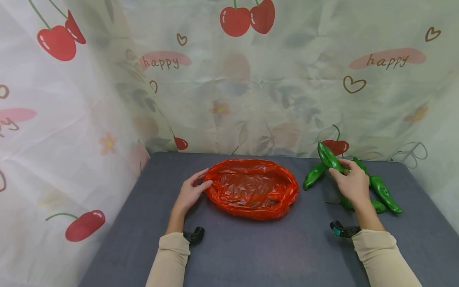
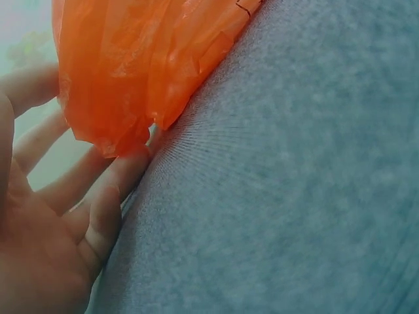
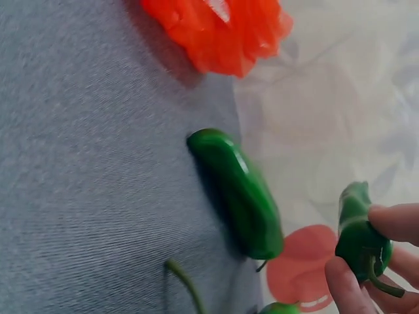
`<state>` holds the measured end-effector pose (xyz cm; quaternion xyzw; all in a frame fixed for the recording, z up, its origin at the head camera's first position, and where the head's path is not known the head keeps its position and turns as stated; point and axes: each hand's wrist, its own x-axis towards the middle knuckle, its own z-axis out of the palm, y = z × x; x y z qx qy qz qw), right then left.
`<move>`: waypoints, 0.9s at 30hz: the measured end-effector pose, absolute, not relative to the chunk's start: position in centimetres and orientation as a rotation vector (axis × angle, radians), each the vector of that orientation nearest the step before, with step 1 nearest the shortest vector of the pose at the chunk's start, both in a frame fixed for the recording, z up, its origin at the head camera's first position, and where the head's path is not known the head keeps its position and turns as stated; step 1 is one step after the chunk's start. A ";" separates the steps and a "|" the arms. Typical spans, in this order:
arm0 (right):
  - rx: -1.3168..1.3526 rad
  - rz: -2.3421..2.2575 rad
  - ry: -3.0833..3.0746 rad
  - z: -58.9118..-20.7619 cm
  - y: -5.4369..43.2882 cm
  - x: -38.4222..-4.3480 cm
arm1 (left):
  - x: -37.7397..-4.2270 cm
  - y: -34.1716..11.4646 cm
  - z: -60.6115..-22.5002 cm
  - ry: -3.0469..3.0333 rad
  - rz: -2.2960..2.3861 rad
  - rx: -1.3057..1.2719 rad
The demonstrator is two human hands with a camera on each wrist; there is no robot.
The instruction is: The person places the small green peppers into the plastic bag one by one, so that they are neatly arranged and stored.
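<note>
At far right, I am pinching a green chili pepper point(image 1: 327, 156) in my right hand point(image 1: 353, 183); my left hand point(image 1: 190, 193), fingers extended, is touching the red plastic bag point(image 1: 251, 214) at its left rim.

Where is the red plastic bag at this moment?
In the head view, the red plastic bag is on the table, left of the green peppers; the left hand touches its left edge.

1. Left arm point(image 1: 167, 259) reaches forward; left hand point(image 1: 190, 195) angles inward, its fingers point(image 2: 78, 176) spread and only slightly bent.
2. Right arm point(image 1: 384, 259) reaches forward, leaning leftward; right hand point(image 1: 353, 182) has its thumb point(image 1: 336, 174) and fingers curled in a pinch.
</note>
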<state>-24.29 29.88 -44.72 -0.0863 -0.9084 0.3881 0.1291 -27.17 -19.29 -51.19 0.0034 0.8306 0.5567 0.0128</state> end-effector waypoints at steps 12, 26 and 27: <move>-0.142 1.225 -2.671 -42.9 29.5 -24.0 | -26.8 -19.1 -51.1 2.471 1.828 0.090; 0.036 1.374 -2.755 -40.4 29.2 -24.5 | -25.9 -18.5 -48.8 2.309 1.828 0.093; 0.051 1.376 -2.757 -40.2 29.0 -24.5 | -25.7 -18.4 -48.4 2.307 1.827 0.094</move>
